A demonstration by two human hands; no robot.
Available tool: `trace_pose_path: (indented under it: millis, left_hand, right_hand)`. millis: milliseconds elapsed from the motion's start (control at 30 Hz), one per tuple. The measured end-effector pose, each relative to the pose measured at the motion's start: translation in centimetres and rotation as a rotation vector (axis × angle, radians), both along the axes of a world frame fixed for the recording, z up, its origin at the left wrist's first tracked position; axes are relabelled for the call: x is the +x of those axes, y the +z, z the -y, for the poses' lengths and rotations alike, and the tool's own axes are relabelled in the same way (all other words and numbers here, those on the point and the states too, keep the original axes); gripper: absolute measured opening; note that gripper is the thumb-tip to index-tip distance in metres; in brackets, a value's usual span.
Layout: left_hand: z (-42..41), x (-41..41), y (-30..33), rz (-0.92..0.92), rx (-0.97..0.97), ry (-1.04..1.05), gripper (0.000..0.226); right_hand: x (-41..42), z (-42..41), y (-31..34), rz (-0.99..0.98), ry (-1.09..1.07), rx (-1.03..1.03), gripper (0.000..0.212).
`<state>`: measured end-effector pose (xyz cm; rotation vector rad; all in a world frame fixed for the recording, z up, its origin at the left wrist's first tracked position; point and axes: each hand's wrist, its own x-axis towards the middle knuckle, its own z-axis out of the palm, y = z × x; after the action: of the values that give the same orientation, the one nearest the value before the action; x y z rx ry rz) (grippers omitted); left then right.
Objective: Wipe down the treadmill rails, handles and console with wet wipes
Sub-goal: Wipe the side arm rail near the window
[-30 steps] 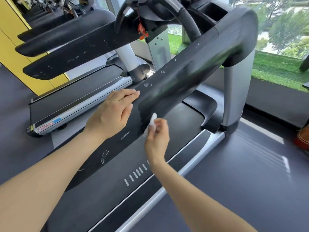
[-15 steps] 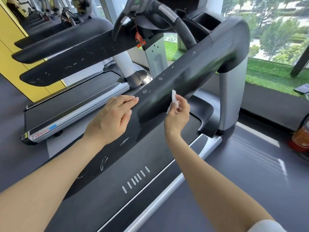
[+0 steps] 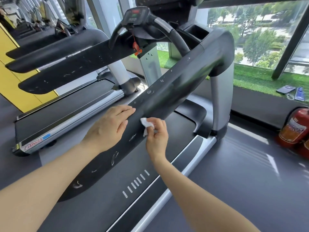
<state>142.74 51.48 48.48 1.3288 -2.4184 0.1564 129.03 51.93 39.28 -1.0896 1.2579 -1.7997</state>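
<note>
The right hand [image 3: 157,137] has its grip closed on a wipe [image 3: 145,125], pinched between thumb and fingertips. The wipe is white, crumpled into a small wad, with a loose tail hanging down; its top presses against the near side face of the rail [image 3: 167,96]. The left hand [image 3: 109,127] lies flat on top of the same rail just beside the wipe, fingers straight and together, gripping nothing.

The rail is a broad black bar that slopes up and away from lower left to a rounded corner at upper right, where it meets a silver post [image 3: 220,101]. Its surface is scuffed: pale scratches and chipped marks dot it along its length, thickest near the lower end, and a dull smeared sheen shows on the upper stretch past the hands. Below the rail lies the dark belt [image 3: 117,195] with a row of short white bars, edged by a silver side strip [image 3: 180,173].

Up ahead sits the console [image 3: 136,15] with curved black handles [image 3: 177,37]. A second treadmill [image 3: 70,108] stands to the left. Red extinguishers [image 3: 296,129] stand on the floor at the right, under the window.
</note>
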Motion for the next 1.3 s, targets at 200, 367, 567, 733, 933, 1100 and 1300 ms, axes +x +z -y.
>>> trace_pose_path:
  millis: [200,367,567,733,933,1100,1300]
  left_hand:
    - [-0.3,1.8,-0.5,0.044,0.024,-0.027,0.048]
    - [-0.4,1.7,-0.7,0.005,0.018,-0.013,0.048]
    - [-0.5,1.8,-0.8,0.025,0.016,-0.001,0.047]
    - [-0.5,1.7,-0.8,0.029,0.001,-0.01,0.046]
    - [-0.6,1.7,-0.8,0.028,0.006,-0.009,0.047]
    - [-0.7,1.7,-0.8,0.033,-0.004,0.008,0.047]
    - [-0.6,1.7,-0.9,0.017,-0.006,0.002,0.046]
  right_hand:
    - [-3.5,6.2,2.2,0.145,-0.221,0.138,0.028]
    - [1.8,-0.7,1.0,-0.211,-0.054,-0.201,0.031]
    - [-1.8,3.0,1.7,-0.26,-0.104,-0.137,0.03]
    - [-2.2,4.7,2.6,-0.107,-0.212,-0.02,0.034]
    - [0.5,-0.5,0.5,-0.34,0.032,-0.259,0.031]
    - [-3.4,4.8,2.6,-0.203,-0.182,-0.055,0.03]
    - [0.5,0.5,0.8,-0.329,-0.02,-0.143,0.032]
